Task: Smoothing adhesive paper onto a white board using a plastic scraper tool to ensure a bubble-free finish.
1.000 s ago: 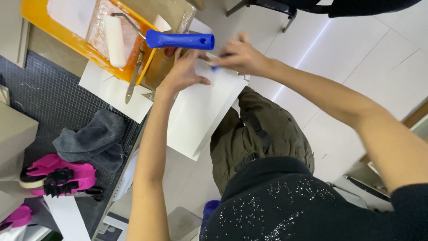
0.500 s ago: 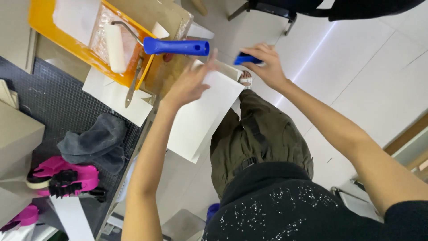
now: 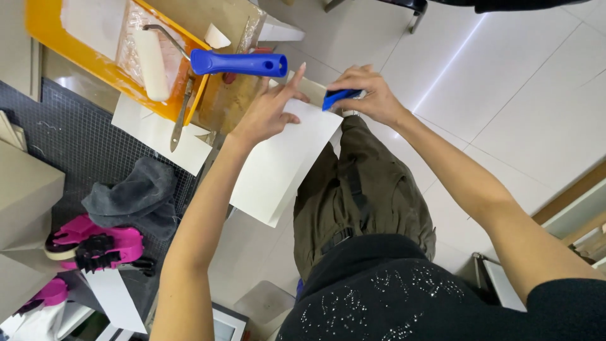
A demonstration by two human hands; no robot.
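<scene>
over white floor tiles (image 3: 505, 76), white sheet (image 3: 284, 164) lengthwise toward the knees, under both hands

Workshop: paint tray (image 3: 44, 38); roller (image 3: 151, 53)

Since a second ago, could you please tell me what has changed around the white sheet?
The right hand drew apart from the left and now presses a small blue tool on the white sheet's far edge. The left hand stayed flat on it; the blue-handled roller stayed put.

Left hand (image 3: 268, 113) presses white sheet (image 3: 284, 161); right hand (image 3: 366, 95) grips blue tool (image 3: 338, 98).
</scene>
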